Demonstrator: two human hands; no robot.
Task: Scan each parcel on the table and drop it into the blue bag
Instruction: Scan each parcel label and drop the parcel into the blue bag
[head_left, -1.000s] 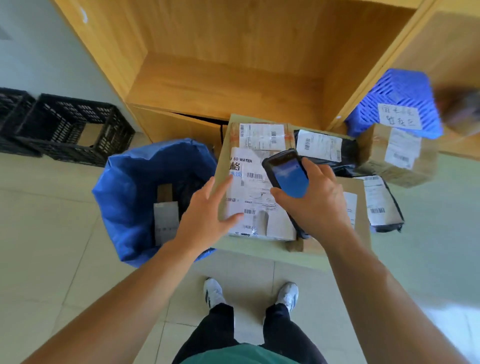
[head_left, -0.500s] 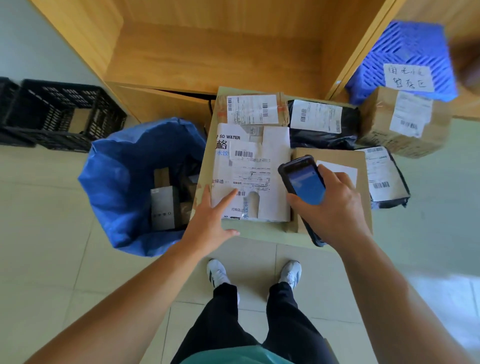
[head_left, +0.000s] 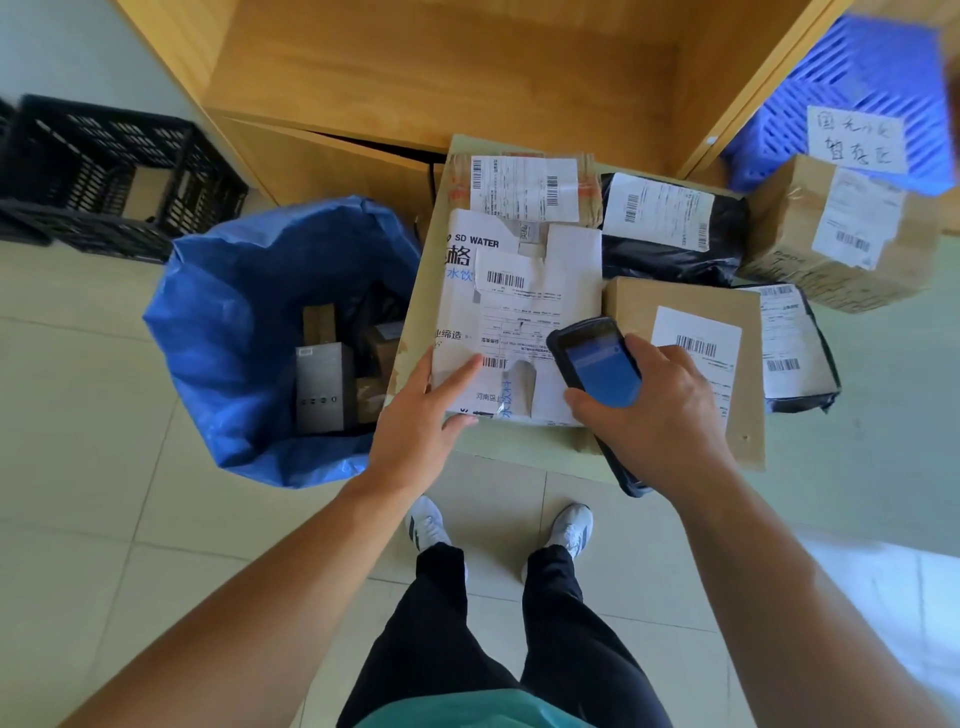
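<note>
A white parcel (head_left: 524, 291) printed "SD WATER" lies flat on the small table (head_left: 514, 444), label up. My left hand (head_left: 421, 421) rests on its near left corner, fingers spread, thumb on the table edge. My right hand (head_left: 660, 410) grips a black handheld scanner (head_left: 597, 369) with a blue screen, held over the parcel's near right corner. Around it lie a taped brown parcel (head_left: 524, 187), a black bag parcel (head_left: 670, 234), a brown box (head_left: 691, 332) and another black bag parcel (head_left: 795, 348). The open blue bag (head_left: 228, 332) stands left of the table with several boxes inside.
Wooden shelving (head_left: 441, 78) rises behind the table. A cardboard box (head_left: 841, 234) and a blue plastic crate (head_left: 862, 93) with a handwritten note sit at the right. Black crates (head_left: 109, 171) stand on the tiled floor at far left. My feet are below the table edge.
The scanner in my right hand has come down and toward me, from over the parcel's middle to its near right corner. My left hand has settled onto the parcel's near left corner.
</note>
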